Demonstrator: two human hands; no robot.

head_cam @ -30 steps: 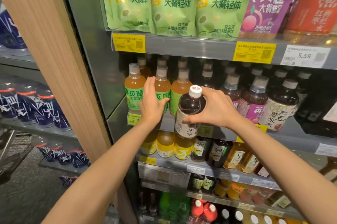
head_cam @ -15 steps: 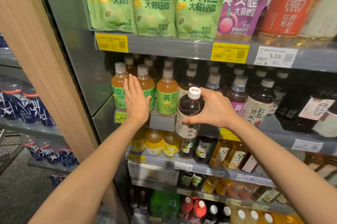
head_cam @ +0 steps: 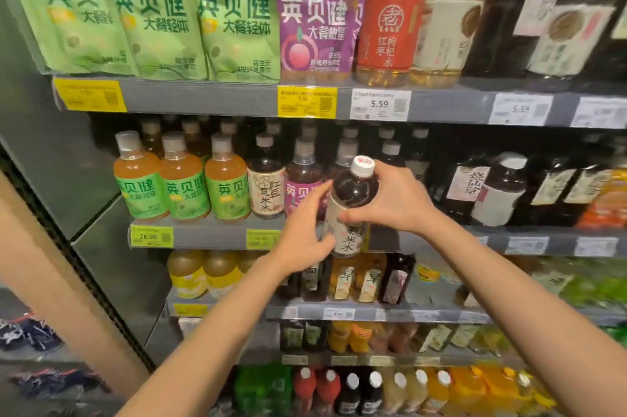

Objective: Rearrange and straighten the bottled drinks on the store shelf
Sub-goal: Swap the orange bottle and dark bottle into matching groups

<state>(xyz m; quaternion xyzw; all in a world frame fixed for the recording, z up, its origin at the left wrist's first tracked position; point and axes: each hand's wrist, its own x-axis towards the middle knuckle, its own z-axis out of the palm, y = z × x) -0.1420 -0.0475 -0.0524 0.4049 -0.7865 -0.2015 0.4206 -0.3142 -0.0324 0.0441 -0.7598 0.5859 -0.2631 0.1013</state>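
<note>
My right hand (head_cam: pixel 397 202) grips a dark drink bottle (head_cam: pixel 354 190) with a white cap and a beige label, upright, just in front of the middle shelf (head_cam: pixel 210 234). My left hand (head_cam: pixel 302 233) cups the bottle's lower left side, thumb on the label and fingers reaching up behind it. On the shelf stand three orange drinks with green labels (head_cam: pixel 183 185), then a matching dark bottle with a beige label (head_cam: pixel 266 185) and a purple-labelled bottle (head_cam: pixel 302 175), partly hidden by my left hand. More rows stand behind them.
Green pouches (head_cam: pixel 159 22) and purple pouches (head_cam: pixel 312 26) fill the top shelf beside a red-labelled bottle (head_cam: pixel 388 29). Dark bottles (head_cam: pixel 498 189) crowd the middle shelf's right. Lower shelves (head_cam: pixel 339 313) hold more drinks. A wooden panel (head_cam: pixel 51 263) and the grey cabinet wall (head_cam: pixel 68 162) bound the left.
My left hand left the orange bottles and moved right onto the held dark bottle. The view shifted right and closer; the right hand kept its grip.
</note>
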